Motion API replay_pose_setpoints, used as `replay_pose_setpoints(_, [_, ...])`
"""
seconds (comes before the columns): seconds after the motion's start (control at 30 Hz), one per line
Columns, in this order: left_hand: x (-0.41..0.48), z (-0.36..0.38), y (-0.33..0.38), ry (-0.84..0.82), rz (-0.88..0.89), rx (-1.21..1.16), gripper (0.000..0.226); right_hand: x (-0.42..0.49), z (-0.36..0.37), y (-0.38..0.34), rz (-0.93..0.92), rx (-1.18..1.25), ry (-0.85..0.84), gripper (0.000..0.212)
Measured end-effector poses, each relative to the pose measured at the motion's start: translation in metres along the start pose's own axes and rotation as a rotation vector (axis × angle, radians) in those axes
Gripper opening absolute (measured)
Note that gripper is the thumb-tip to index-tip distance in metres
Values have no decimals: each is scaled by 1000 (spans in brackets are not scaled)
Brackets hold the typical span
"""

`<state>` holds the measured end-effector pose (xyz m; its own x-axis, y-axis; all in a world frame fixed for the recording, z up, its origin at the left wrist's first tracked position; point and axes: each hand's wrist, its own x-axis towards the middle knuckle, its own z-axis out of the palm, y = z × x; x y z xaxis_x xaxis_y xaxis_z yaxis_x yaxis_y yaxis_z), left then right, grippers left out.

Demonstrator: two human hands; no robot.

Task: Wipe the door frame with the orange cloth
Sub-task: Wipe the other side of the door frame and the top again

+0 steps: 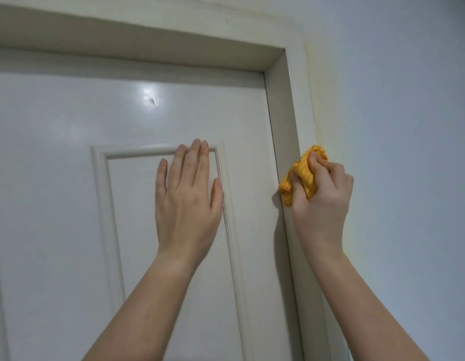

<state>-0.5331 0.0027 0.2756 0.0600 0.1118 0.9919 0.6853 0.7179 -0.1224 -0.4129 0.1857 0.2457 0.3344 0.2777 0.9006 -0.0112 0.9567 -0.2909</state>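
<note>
The cream door frame (299, 105) runs down the right side of a white door (69, 152) and across its top. My right hand (322, 199) grips a bunched orange cloth (301, 173) and presses it against the frame's right upright, about halfway down the view. My left hand (187, 194) lies flat on the door, fingers straight and pointing up, over the top right corner of a raised panel moulding (101, 178).
A pale blue-grey wall (408, 126) fills the right side beyond the frame. The frame's top rail (148, 37) crosses the upper part of the view. The door is closed within the frame.
</note>
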Motion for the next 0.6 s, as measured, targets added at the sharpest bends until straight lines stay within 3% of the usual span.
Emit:
replay_pose_setpoints(0.23, [42,-20,-46,-12,-87,92,71,79,26,-25,-12,22,-19,42])
replay_pose_setpoints(0.6, [51,-36,-67,-45,-44,139,73,182,56,-49,-115,32,-59,43])
